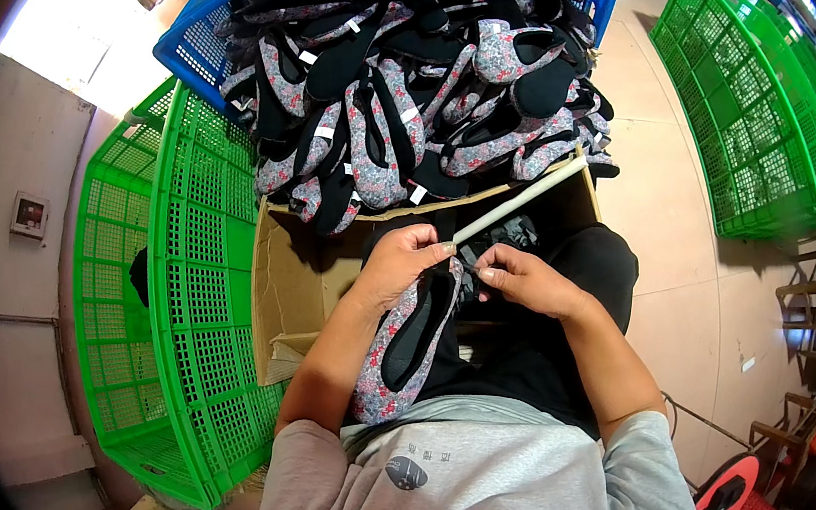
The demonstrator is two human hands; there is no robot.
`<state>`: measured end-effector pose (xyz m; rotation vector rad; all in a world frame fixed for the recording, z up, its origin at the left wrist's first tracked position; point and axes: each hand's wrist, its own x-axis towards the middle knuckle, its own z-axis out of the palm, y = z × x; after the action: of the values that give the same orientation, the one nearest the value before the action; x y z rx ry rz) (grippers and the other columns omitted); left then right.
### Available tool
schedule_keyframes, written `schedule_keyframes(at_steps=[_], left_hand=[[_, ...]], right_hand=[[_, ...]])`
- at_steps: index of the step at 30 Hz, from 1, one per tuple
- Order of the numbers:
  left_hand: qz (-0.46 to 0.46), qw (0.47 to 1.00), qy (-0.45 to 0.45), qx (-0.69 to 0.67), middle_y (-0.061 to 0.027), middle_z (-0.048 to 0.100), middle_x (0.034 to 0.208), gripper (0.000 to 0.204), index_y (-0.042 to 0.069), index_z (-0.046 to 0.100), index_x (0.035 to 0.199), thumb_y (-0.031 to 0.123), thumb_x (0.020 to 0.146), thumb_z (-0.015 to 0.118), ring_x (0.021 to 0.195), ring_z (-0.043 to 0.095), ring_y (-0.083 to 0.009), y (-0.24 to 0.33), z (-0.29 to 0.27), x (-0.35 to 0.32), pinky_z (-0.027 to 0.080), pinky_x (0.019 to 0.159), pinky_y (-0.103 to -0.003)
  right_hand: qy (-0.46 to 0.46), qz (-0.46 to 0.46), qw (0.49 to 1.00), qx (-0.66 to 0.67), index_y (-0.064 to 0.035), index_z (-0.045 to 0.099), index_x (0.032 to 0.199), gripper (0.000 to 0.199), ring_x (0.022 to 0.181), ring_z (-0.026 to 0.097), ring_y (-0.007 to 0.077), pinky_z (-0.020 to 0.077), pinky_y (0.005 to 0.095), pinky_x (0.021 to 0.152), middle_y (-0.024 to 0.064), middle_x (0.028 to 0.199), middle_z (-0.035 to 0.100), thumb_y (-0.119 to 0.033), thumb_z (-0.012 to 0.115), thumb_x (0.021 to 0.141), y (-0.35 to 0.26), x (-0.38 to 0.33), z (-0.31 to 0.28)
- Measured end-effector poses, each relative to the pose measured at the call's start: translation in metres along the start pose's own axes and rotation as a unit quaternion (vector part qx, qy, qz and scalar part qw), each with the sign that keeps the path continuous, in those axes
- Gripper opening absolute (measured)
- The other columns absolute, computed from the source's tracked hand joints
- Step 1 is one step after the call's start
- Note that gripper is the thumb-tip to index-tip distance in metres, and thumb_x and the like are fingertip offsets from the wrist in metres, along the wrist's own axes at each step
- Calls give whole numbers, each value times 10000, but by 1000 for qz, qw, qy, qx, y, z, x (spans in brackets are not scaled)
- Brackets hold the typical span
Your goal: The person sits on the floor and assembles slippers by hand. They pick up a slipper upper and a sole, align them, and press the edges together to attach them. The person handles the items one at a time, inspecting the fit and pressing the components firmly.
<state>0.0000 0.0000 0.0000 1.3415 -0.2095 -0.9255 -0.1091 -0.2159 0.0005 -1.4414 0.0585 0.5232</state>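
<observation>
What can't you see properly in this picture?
Head view only:
- Toe of the flowered shoe: hidden under the left hand.
- What the right hand pinches: too small to tell.
- Inside the cardboard box: dark, blocked by arms.
- Bottom of the blue crate: buried under the shoe pile.

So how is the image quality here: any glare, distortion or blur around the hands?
Head view: strong fisheye bending with a black rim; a blown-out bright patch upper left; the left hand, right hand and floral slipper are evenly lit and sharp.
</observation>
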Motion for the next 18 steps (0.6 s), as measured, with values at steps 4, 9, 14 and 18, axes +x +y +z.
schedule_keyframes(at_steps=[4,9,14,18], left_hand=[[-2,1000,15,-26,37,567,699,179,66,593,753,98,892,702,624,465,-36,9,-4,-2,357,569,-201],[3,1000,22,-9,37,573,705,167,60,598,754,77,876,710,629,469,-32,14,-2,-3,364,576,-198],[-1,999,40,-19,43,574,697,147,55,613,762,66,867,715,622,471,-30,10,1,-1,363,569,-198],[-3,999,40,18,48,563,692,171,73,599,747,75,866,721,591,468,-33,16,11,-3,355,529,-203]], right_hand=[[8,-73,993,-96,-33,562,1004,191,796,609,129,490,307,747,49,838,630,-224,563,1002,-6,9,10],[3,-79,989,-124,-25,560,996,194,780,599,119,487,304,751,51,824,632,-219,569,998,-7,10,8],[-16,-67,994,-83,-39,563,991,198,776,593,119,483,302,755,33,809,629,-236,559,1005,-19,2,9],[-19,-51,996,-75,-49,560,1000,193,740,560,93,460,275,698,6,796,624,-241,542,1013,-20,2,11]])
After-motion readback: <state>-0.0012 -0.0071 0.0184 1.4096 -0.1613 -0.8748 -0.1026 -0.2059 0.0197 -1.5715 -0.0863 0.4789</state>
